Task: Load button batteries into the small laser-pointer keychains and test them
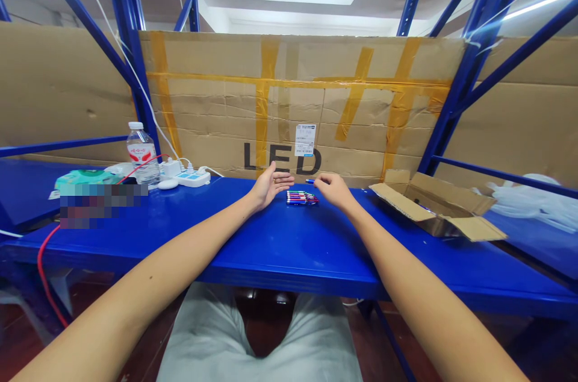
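Note:
Just beyond the middle of the blue table [289,252] lies a neat row of several slim, shiny pens [301,197] in different colours, side by side. My right hand [333,190] is closed on a blue pen [310,181], whose end sticks out to the left from the fingers, above and behind the row. To the left of the row is my left hand [271,187], its fingers stretched out and thumb raised, holding nothing. The left fingertips point toward the held pen with a small gap between.
An open cardboard box [424,204] sits on the right. On the left are a water bottle [142,153], a white power strip [192,176] with plugs and cables, and a green packet [85,179]. A tall cardboard sheet [217,111] marked LED stands along the back between blue posts.

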`<state>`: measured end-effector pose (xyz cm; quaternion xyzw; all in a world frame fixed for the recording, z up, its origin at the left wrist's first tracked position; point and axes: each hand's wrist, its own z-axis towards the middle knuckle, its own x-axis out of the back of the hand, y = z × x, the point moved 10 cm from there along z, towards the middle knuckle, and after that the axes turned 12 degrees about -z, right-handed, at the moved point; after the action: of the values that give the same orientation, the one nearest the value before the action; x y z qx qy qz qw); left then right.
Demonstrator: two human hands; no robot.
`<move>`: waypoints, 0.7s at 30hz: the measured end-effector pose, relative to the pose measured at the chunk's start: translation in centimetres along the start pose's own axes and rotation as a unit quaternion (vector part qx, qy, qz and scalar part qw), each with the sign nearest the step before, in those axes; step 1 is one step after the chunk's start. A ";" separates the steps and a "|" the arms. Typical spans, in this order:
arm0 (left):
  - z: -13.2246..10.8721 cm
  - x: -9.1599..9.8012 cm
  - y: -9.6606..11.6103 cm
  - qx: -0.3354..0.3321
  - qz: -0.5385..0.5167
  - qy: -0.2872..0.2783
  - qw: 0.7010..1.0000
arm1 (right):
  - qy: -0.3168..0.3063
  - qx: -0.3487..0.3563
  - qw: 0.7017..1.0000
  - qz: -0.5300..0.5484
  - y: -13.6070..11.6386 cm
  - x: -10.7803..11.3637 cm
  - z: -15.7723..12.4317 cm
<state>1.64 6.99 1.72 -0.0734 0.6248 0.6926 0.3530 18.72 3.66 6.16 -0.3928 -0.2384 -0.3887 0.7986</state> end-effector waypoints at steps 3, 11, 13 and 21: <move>-0.1 -0.3 -0.1 0.006 0.005 -0.009 1.000 | -0.001 0.003 1.000 0.008 0.0 -0.1 0.0; 0.0 -0.7 0.0 -0.007 0.065 -0.027 0.998 | -0.030 0.000 0.998 0.050 -0.3 -0.8 0.0; -0.1 -0.7 0.5 -0.048 0.157 -0.031 0.986 | -0.064 0.002 0.996 0.069 -0.7 -1.4 -0.3; -3.4 -6.0 1.7 -0.282 0.540 -0.148 0.779 | -0.203 0.042 0.968 0.141 -2.4 -4.3 -1.8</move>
<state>3.91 1.60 5.68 0.2835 0.2781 0.9174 -0.0272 14.43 3.08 3.22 -0.4591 -0.3538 -0.1738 0.7962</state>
